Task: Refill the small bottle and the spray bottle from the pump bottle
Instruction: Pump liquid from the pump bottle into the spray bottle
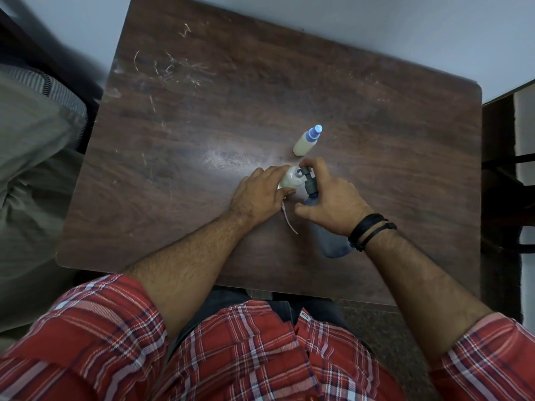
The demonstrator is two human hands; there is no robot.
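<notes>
Pump bottle (330,235) stands under the right hand (333,204), which grips its head; nozzle points left over the open bottle (291,180) gripped by the left hand (260,195) on the tabletop (202,125).

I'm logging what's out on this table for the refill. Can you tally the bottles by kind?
Pump bottle: 1
Small bottle with blue cap: 1
Open clear bottle under the pump spout: 1
Total: 3
</notes>
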